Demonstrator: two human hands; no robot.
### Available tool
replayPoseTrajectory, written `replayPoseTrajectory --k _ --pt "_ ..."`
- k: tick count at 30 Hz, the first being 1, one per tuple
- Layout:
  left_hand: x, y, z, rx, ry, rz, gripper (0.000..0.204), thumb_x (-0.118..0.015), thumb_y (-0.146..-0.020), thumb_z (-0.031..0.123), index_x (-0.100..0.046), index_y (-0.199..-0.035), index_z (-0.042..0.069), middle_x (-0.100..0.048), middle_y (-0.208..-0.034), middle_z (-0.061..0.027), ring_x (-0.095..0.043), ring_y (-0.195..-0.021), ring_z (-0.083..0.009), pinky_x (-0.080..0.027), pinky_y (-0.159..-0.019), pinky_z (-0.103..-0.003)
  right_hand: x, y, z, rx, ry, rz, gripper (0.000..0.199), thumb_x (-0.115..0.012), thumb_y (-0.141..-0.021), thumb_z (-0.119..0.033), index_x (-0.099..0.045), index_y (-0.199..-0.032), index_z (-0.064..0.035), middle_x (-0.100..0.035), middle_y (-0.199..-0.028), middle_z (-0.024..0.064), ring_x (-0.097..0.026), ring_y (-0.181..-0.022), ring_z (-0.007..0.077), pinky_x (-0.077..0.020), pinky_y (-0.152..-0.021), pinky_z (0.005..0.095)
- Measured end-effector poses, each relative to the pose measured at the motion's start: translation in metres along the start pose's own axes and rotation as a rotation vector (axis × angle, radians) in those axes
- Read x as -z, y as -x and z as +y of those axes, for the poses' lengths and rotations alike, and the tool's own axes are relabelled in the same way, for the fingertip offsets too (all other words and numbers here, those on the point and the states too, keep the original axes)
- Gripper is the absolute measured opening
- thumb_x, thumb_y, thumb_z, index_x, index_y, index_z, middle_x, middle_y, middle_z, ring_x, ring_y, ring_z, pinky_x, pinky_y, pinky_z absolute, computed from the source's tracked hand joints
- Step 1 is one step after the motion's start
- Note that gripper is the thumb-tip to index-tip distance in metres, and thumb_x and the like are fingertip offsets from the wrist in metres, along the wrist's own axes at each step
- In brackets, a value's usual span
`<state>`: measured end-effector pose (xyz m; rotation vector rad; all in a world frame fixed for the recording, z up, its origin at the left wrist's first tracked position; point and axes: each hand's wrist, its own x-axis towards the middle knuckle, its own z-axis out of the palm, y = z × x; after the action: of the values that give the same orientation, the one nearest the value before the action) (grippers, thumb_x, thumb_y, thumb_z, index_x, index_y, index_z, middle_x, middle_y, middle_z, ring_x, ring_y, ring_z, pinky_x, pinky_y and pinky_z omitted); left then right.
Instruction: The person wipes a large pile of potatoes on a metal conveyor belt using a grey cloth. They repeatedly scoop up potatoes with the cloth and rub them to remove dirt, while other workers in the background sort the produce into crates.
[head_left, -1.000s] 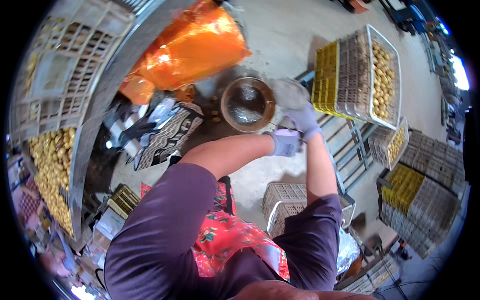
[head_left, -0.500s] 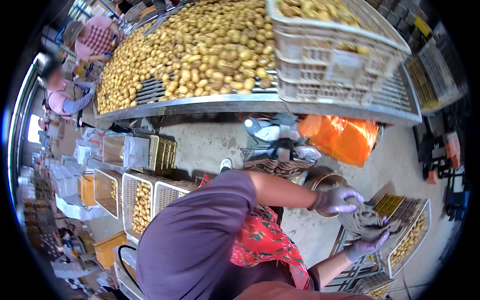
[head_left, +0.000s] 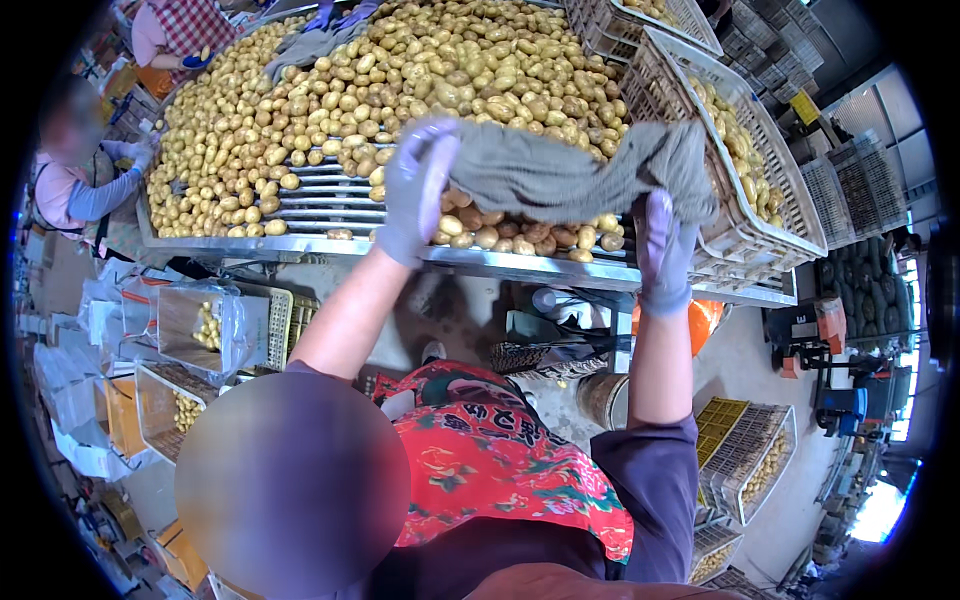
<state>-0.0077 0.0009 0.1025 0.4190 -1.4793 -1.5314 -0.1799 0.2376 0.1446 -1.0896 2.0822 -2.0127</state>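
A wrinkled grey cloth [head_left: 540, 170] stretches between my two hands above the near edge of the sorting table [head_left: 340, 205]. My left hand [head_left: 418, 190], in a purple-and-grey work glove, closes on the cloth's left end. At the other end my right hand [head_left: 665, 250], gloved alike, grips it, and a bunched part hangs over beside the crate. Beneath the cloth, potatoes [head_left: 490, 235] lie on the table's metal bars, partly hidden by it.
A plastic crate of potatoes [head_left: 735, 150] stands on the table's right end. Two people work at the left; the nearer one's blue sleeve [head_left: 105, 195] reaches the table. More crates [head_left: 765, 465] stand on the floor at right, with a bucket [head_left: 603, 400] near my right arm.
Both hands have swung from low at the right up over the table, carrying the grey cloth. It was bunched between them and is now drawn out. My view has turned toward the table.
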Motion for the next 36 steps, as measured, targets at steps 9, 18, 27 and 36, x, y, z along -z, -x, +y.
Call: replayPoseTrajectory --k 9,18,27,36 --pt "0.158 -0.01 -0.094 -0.012 -0.698 -0.195 0.043 -0.069 -0.088 0.025 -0.061 -0.126 0.005 -0.062 -0.123 -0.0149 -0.056 -0.119 -0.0285 -0.041 -0.103 -0.037 0.027 -0.03 0.131 -0.572 0.884 -0.656 0.055 -0.065 -0.089 -0.047 -0.066 -0.114 0.0009 -0.069 -0.108 0.0186 -0.067 -0.1 0.0273 -0.0509 -0.089 0.0358" --pt "0.132 -0.035 -0.161 -0.231 -1.194 -0.567 0.082 -0.065 -0.082 0.055 -0.037 -0.149 0.018 -0.03 -0.154 -0.0189 -0.022 -0.146 -0.0354 -0.01 -0.116 -0.061 -0.103 -0.064 0.135 0.469 0.808 -0.745 0.093 -0.079 -0.069 -0.045 -0.04 -0.145 -0.0093 -0.034 -0.151 0.0209 -0.031 -0.141 0.0389 -0.0172 -0.117 0.0537" --pt "0.156 -0.185 -0.239 -0.212 -1.325 -0.65 0.091 -0.069 -0.076 0.04 -0.03 -0.15 0.004 -0.025 -0.158 -0.0131 -0.017 -0.149 -0.0302 -0.009 -0.118 -0.059 -0.264 -0.15 0.245 0.51 1.081 -0.846 0.088 -0.067 -0.078 -0.034 -0.028 -0.153 -0.0097 -0.024 -0.159 0.0133 -0.02 -0.149 0.0304 -0.0028 -0.118 0.0604" --pt "0.159 -0.211 -0.25 -0.117 -1.35 -0.704 0.058 -0.055 -0.091 0.038 -0.045 -0.143 0.013 -0.028 -0.158 -0.0147 -0.026 -0.144 -0.038 -0.01 -0.116 -0.061 -0.275 -0.14 0.248 0.044 0.579 -0.763 0.08 -0.062 -0.086 -0.028 -0.024 -0.154 -0.0102 -0.028 -0.157 0.0171 -0.023 -0.148 0.0284 -0.0048 -0.122 0.0491"
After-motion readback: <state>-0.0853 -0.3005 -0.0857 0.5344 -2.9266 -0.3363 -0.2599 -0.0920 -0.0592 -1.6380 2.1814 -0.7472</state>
